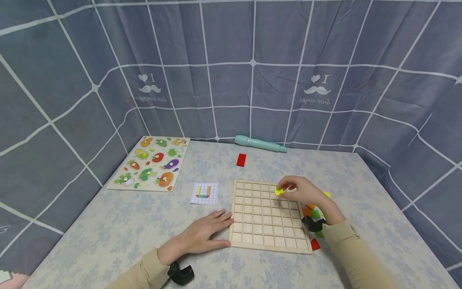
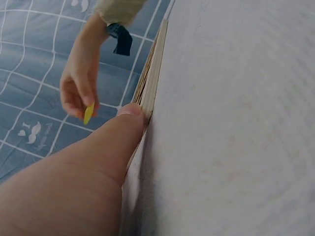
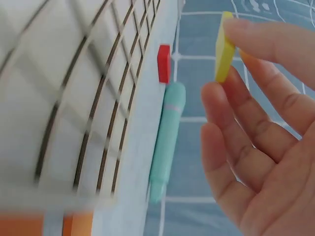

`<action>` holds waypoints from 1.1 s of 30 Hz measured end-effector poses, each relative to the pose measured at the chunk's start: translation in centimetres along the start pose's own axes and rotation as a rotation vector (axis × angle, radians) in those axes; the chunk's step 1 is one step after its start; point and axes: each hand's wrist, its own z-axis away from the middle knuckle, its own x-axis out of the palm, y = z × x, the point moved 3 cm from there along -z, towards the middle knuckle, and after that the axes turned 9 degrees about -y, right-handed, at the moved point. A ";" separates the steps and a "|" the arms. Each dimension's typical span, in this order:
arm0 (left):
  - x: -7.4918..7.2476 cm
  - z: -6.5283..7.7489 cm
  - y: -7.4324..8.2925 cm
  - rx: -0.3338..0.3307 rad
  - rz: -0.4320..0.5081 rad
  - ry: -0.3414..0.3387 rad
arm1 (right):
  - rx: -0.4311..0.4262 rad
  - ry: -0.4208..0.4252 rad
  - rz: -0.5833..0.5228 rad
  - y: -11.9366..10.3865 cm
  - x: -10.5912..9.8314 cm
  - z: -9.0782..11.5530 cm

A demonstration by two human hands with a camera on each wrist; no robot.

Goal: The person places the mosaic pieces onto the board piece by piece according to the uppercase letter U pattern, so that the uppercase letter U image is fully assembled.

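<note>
Thumb and fingers of my right hand [image 1: 301, 190] pinch a small yellow square tile [image 3: 225, 51], held above the far right part of a wooden grid board [image 1: 265, 216]. The board's squares hold no tiles. My left hand [image 1: 205, 233] lies flat on the table with its fingers straight, the fingertips touching the board's left edge; in the left wrist view the thumb [image 2: 129, 114] presses against that side. A small pattern card [image 1: 204, 193] with a coloured U-shaped figure lies just left of the board.
Orange, green, yellow and red tiles [image 1: 315, 214] lie beside the board's right edge, partly behind my right wrist. A red rectangular block [image 1: 241, 160] and a teal marker-like tube [image 1: 260, 144] lie beyond the board. A vegetable puzzle board [image 1: 151, 163] sits at the back left.
</note>
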 end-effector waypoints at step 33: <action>0.2 0.0 -0.2 -0.003 -0.022 -0.006 | 0.061 -0.093 -0.047 -1.6 5.3 -9.1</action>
